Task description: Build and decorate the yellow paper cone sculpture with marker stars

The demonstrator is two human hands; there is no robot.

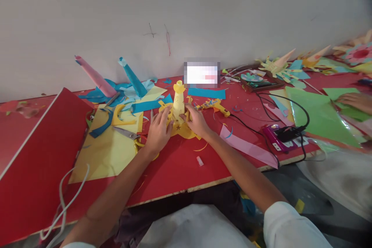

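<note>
A pale yellow paper tower stands upright on the red tabletop, with a flared collar near its top. Small star shapes mark its wavy, darker yellow base. My left hand is at the tower's left side, fingers and thumb bent around the yellow paper near the base. On the other side, my right hand grips the tower's lower right with thumb and fingertips. Scissors with red and yellow handles lie beside my left hand. Just beyond my right hand rests a yellow glue gun.
Pink and blue paper cones stand at the back left. A purple power strip with black cords sits at right, near a pink paper strip. Another person's hand rests on green paper. A red panel leans left.
</note>
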